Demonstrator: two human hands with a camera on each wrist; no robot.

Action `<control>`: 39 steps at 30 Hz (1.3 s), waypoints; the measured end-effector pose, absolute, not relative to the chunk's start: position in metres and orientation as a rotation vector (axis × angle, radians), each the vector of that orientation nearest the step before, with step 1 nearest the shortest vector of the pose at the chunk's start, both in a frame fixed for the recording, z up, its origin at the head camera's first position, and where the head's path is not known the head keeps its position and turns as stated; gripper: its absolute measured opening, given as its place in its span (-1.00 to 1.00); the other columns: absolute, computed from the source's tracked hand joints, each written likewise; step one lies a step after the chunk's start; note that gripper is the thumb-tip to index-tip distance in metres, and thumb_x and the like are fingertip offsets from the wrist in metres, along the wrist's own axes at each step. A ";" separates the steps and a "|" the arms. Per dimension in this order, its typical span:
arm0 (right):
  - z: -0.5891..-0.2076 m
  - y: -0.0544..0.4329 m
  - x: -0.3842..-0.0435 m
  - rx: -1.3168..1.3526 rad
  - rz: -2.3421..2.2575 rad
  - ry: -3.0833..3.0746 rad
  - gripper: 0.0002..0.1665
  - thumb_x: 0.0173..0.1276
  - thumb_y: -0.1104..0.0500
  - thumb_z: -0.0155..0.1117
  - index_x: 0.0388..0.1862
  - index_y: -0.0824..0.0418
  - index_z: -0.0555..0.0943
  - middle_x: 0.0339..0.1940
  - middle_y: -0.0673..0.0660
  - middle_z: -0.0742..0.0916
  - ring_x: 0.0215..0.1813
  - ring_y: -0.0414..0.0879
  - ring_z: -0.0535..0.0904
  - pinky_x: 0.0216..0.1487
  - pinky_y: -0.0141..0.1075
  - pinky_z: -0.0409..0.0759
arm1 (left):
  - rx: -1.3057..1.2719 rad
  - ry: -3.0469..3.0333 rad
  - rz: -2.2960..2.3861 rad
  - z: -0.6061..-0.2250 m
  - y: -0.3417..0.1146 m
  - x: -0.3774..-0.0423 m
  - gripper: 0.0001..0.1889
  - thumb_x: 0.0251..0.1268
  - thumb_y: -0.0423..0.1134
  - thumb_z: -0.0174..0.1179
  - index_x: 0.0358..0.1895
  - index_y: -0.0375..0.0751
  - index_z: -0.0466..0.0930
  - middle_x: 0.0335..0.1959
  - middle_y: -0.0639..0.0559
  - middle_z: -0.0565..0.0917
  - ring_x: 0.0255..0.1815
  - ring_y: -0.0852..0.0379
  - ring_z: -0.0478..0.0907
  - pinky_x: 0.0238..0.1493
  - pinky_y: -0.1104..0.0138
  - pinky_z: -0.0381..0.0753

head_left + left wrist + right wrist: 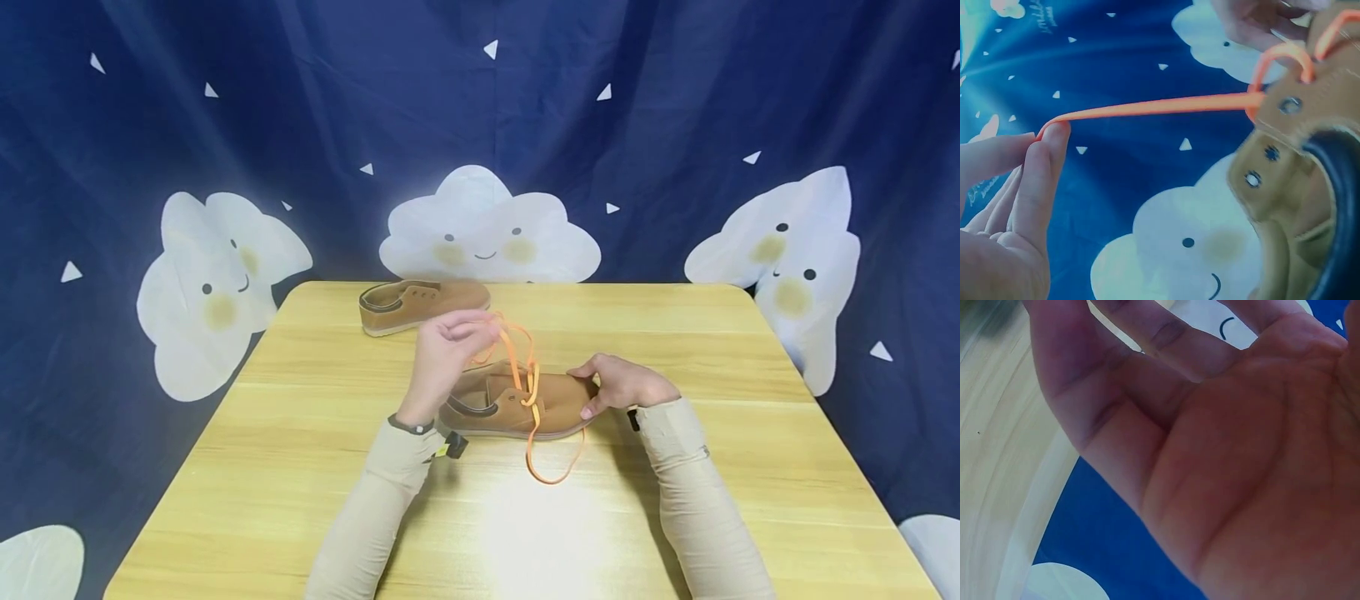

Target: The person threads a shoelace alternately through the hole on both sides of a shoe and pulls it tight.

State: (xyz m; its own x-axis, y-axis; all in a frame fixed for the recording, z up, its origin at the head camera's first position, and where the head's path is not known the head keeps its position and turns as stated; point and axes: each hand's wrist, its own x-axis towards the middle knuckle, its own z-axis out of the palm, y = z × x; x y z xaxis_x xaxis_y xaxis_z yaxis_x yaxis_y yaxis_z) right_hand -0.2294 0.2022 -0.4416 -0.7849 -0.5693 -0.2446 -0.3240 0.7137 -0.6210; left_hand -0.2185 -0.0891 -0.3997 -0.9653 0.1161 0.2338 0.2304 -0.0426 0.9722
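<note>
A brown shoe point(555, 400) lies on the table with its toe to the right, an orange shoelace point(534, 392) threaded through its front. Between thumb and fingertips my left hand point(453, 354) pinches the lace above the shoe's opening. In the left wrist view, the shoelace point(1160, 107) runs taut from the left hand point(1016, 206) to the shoe point(1272, 119), where some eyelets hold no lace. My right hand point(626, 383) grips the toe, thumb on the near side. The right wrist view shows the palm of the right hand point(1229, 456), but not the shoe.
A second brown shoe point(457, 296), with no lace visible in its eyelets, stands behind on the wooden table point(247, 483). One loop of orange lace hangs over the near side of the front shoe onto the tabletop. A dark blue curtain point(637, 50) with clouds surrounds the table's back and sides.
</note>
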 end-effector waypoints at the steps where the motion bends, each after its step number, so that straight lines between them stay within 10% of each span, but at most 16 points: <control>1: -0.442 0.202 -0.229 -0.681 -0.795 2.498 -0.21 0.08 0.27 0.65 0.30 0.46 0.58 0.27 0.39 0.70 0.33 0.26 0.61 0.37 0.10 0.57 | -0.383 -2.086 -2.200 -0.398 -0.090 -0.218 -0.67 0.20 -0.26 0.47 0.00 -0.31 0.74 -0.17 -0.10 0.86 -0.22 0.11 0.84 -0.14 0.38 0.75; 23: -0.440 0.198 -0.229 -0.631 -0.765 2.500 -0.23 0.13 0.31 0.61 0.34 0.43 0.56 0.33 0.40 0.65 0.40 0.30 0.55 0.40 0.09 0.55 | -0.165 -1.617 -2.390 -0.396 -0.122 -0.241 -0.62 0.23 -0.57 0.34 0.06 -0.77 0.51 -0.37 0.04 0.86 -0.36 0.17 0.83 0.06 0.14 0.71; 39: -0.438 0.199 -0.227 -0.618 -0.779 2.500 -0.19 0.11 0.33 0.60 0.37 0.43 0.53 0.36 0.40 0.63 0.41 0.32 0.53 0.41 0.08 0.54 | 0.031 -2.396 -1.820 -0.448 -0.160 -0.280 -0.73 0.31 -0.42 0.33 0.05 -0.41 0.69 -0.17 -0.24 0.83 -0.26 0.05 0.83 -0.14 0.42 0.76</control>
